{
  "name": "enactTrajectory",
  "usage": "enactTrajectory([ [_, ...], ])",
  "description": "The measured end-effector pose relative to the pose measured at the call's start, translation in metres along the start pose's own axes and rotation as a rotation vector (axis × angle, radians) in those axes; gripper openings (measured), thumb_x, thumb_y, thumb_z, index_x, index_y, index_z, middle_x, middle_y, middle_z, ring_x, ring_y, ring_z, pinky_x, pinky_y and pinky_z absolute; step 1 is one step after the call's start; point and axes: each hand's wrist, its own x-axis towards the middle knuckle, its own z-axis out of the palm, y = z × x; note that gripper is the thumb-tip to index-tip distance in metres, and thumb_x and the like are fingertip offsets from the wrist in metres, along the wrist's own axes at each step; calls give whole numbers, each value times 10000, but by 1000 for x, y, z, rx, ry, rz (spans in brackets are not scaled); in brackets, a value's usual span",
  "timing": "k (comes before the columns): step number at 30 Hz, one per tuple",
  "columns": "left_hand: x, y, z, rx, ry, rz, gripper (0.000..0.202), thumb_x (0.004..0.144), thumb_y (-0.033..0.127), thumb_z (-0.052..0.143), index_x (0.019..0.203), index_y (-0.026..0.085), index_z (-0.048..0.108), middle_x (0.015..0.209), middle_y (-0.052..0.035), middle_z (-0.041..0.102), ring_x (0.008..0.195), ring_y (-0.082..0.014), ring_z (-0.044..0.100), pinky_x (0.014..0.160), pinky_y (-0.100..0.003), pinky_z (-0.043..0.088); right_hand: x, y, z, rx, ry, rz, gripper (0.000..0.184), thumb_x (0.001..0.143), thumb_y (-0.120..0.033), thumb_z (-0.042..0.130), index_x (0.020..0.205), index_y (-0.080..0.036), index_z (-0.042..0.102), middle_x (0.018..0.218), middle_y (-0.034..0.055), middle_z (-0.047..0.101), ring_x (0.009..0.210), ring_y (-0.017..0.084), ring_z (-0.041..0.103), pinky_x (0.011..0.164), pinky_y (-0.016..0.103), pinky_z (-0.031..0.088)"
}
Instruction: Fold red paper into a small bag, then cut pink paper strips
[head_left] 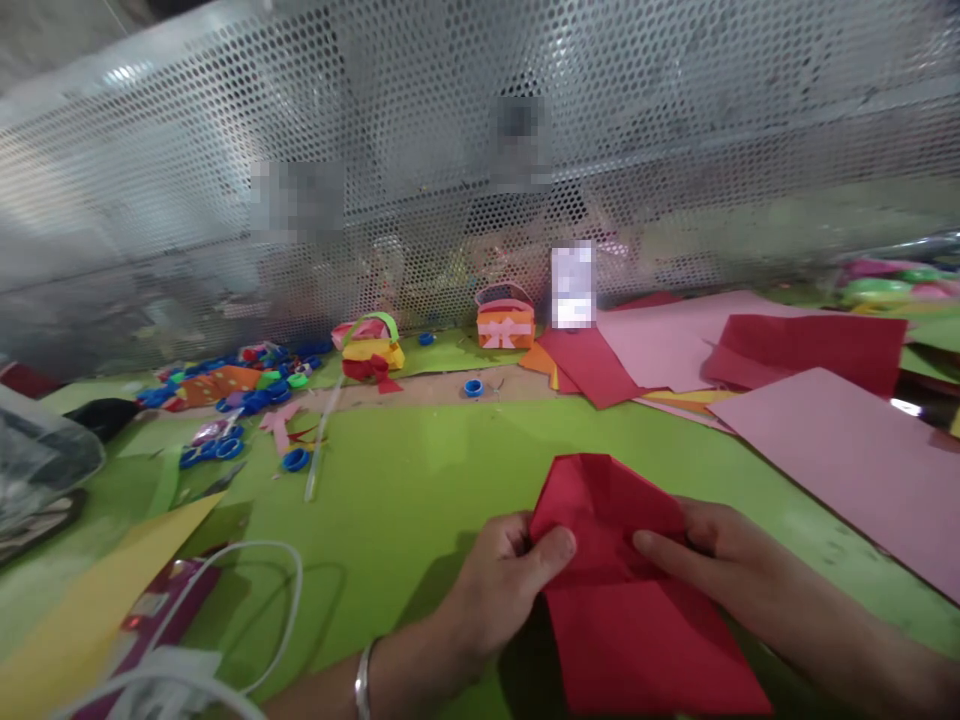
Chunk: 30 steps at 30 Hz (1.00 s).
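Observation:
A folded sheet of red paper is held up over the green tabletop, with creases across its upper part and its far end bent into a blunt shape. My left hand grips its left edge, thumb pressed on top and fingers curled underneath. On the right edge, my right hand is closed the same way, its thumb lying near the middle crease. Most of the fingers on both hands are hidden behind the paper.
Pink sheets and red sheets lie at right. Small paper baskets, one orange and one yellow, stand by a perforated metal panel. Blue rings, a purple power strip and a white cable lie leftward.

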Motion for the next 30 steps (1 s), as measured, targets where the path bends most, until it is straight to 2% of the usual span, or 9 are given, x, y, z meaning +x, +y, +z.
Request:
enactTrajectory([
  [4, 0, -1, 2, 27, 77, -28, 426, 589, 498, 807, 678, 123, 627, 594, -14, 608, 520, -106, 522, 533, -236, 388, 2, 6, -2, -136, -51, -11, 315, 733, -475, 737, 770, -179, 636, 737, 17, 678, 602, 140, 582, 508, 217, 422],
  [7, 0, 0, 4, 93, 109, -29, 360, 626, 452, 764, 696, 139, 600, 612, -9, 602, 521, -107, 513, 520, -235, 376, 0, 4, -1, -217, 34, -65, 392, 757, -561, 672, 792, -175, 612, 760, 37, 660, 656, 178, 595, 538, 256, 449],
  [11, -1, 1, 6, 195, 82, -39, 331, 626, 434, 722, 674, 144, 569, 602, 3, 556, 512, -91, 450, 499, -227, 343, -1, -2, 0, -245, 134, -194, 380, 787, -567, 618, 790, -188, 586, 761, 16, 597, 719, 179, 569, 610, 271, 466],
  [15, -3, 2, 6, 289, 65, -18, 377, 598, 470, 730, 644, 143, 547, 595, 11, 511, 515, -80, 397, 482, -220, 303, -1, 0, 0, -289, 160, -172, 415, 788, -581, 581, 673, -185, 533, 647, -16, 504, 583, 119, 450, 509, 234, 382],
  [18, -3, 0, 5, 289, 59, -14, 425, 623, 532, 712, 653, 140, 549, 602, 8, 501, 515, -77, 383, 478, -221, 280, -2, 3, 2, -311, 169, -194, 390, 786, -533, 586, 622, -188, 510, 587, -40, 446, 530, 95, 387, 460, 212, 313],
  [22, -2, -2, 3, 248, 25, -27, 457, 618, 565, 719, 627, 141, 548, 566, 20, 470, 493, -68, 360, 472, -222, 250, -4, 1, 4, -359, 191, -203, 318, 763, -474, 593, 625, -189, 568, 577, -27, 504, 524, 102, 434, 458, 213, 334],
  [25, -1, -3, 4, 201, 13, -31, 452, 591, 547, 745, 625, 134, 563, 576, 7, 506, 494, -70, 390, 484, -219, 276, -6, -4, 6, -413, 218, -228, 283, 756, -425, 594, 597, -191, 581, 552, -26, 518, 514, 105, 455, 458, 214, 356],
  [30, -2, -4, 4, 219, 22, -30, 442, 611, 539, 750, 595, 142, 556, 533, 30, 483, 460, -56, 361, 445, -205, 245, -8, -9, 5, -457, 190, -342, 249, 835, -408, 560, 839, -207, 707, 781, 25, 699, 696, 156, 605, 589, 238, 470],
])
